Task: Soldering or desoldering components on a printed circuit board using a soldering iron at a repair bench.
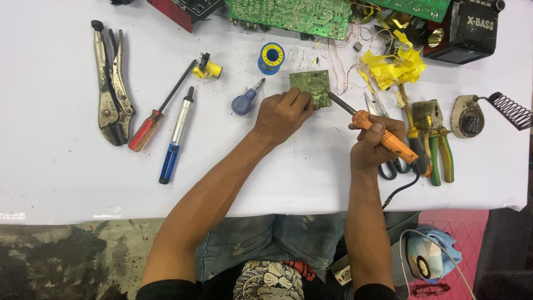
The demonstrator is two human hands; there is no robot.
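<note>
Circuit board (311, 86), small, green and square, lies flat on the white worktop (55, 166) toward the far middle, and it is the piece both hands work on. It looks light, thin and stiff, so it would likely skate on the smooth surface unless pinned; its edges seem the safe place to hold, since the face carries small parts and fine wires trail from its right side.

Going from the left: locking pliers (111, 89) lie well apart from the work, then a red-handled screwdriver (158, 114), a blue and silver desoldering pump (176, 136), a small blue-handled screwdriver (246, 100) and a blue and yellow solder spool (271, 58) farther back.

Next comes the left hand (280, 114), fingers curled and pressed down on the board's near left edge, pinching it against the worktop. Just right of it the dark tip of the orange soldering iron (383, 136) reaches the board's near right corner; whether it touches a joint is too small to tell. The right hand (375, 147) is closed round the iron's handle, like a pen grip. The handle is probably the only safe hold, the metal shaft being hot.

Further right lie yellow tape scraps (394, 66), green-handled pliers (438, 144) and an iron stand with a coil (488, 111).
</note>
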